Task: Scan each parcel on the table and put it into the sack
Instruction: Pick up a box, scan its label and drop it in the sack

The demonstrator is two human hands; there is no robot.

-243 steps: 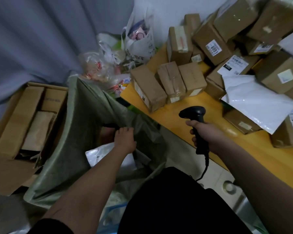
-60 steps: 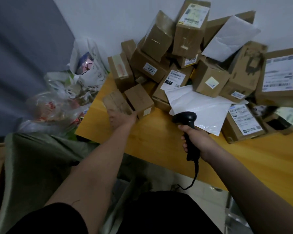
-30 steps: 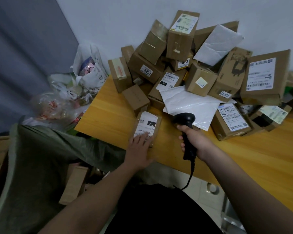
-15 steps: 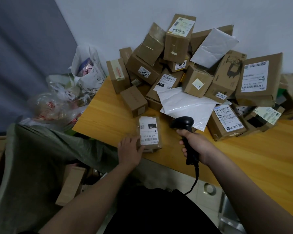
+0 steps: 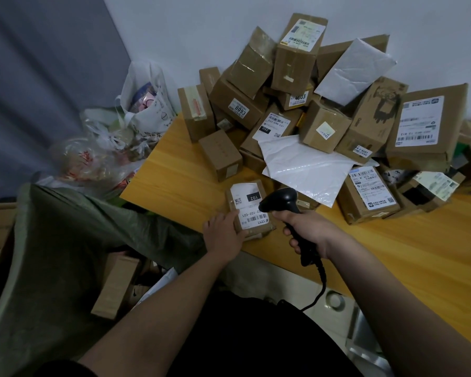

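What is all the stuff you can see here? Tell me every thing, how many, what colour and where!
parcel marked 102: one, brown with a white label, near table edge, under the scanner
scanner: one, black, corded, over that label
pile of boxes: many, too heaped to count, brown, back of the table against the wall
mailer bags: two, white, one in front of the pile, one up on it
table: one, yellow wood
sack: one, green, left of the table, open, parcels inside
plastic bags: several, white and clear, behind the sack
left hand: rests on the 102 parcel
right hand: grips the scanner
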